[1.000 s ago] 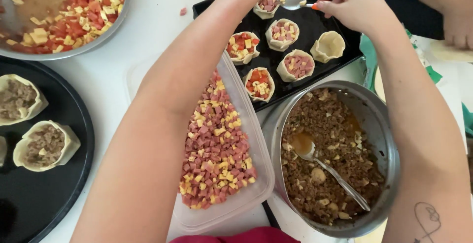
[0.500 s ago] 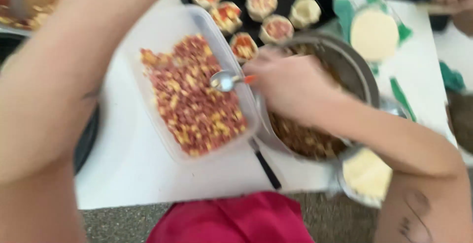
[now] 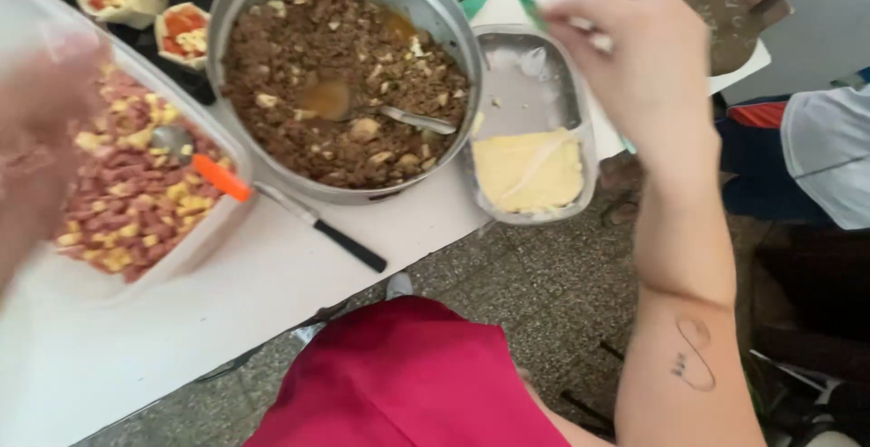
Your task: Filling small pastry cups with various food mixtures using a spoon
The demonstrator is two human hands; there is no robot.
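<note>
I look down on a white surface (image 3: 227, 311) with several food containers. At the far left edge I see small dough cups (image 3: 186, 34), pale and folded at the rim, already filled with red and yellow cubes; they stand on a dark tray (image 3: 172, 80). So I judge that a part of the filling work is done, but how many cups are left I cannot tell, because most of the tray is out of view.

My right hand (image 3: 648, 57) is raised over the far right of the surface, near a rectangular metal tin (image 3: 566, 75). Its fingers are curled together around something thin and pale with a green end; it is too blurred to name. My left hand (image 3: 41, 139) is a blur at the left, over a clear plastic tub (image 3: 222, 216), and I cannot tell if its fingers are spread or closed.

The tub holds diced pink, red and yellow pieces, small and cubic. A spoon with an orange handle (image 3: 195, 161) lies in it, held by no hand. In the middle stands a round metal pot (image 3: 453, 43) with brown minced filling, crumbly and moist, and a metal spoon (image 3: 381, 111) rests in it. The tin holds a flat, soft, pale yellow mass (image 3: 530, 170), perhaps dough or cheese. A black-handled knife (image 3: 331, 234) lies on the surface just near the pot. Both fillings are plentiful.
</note>
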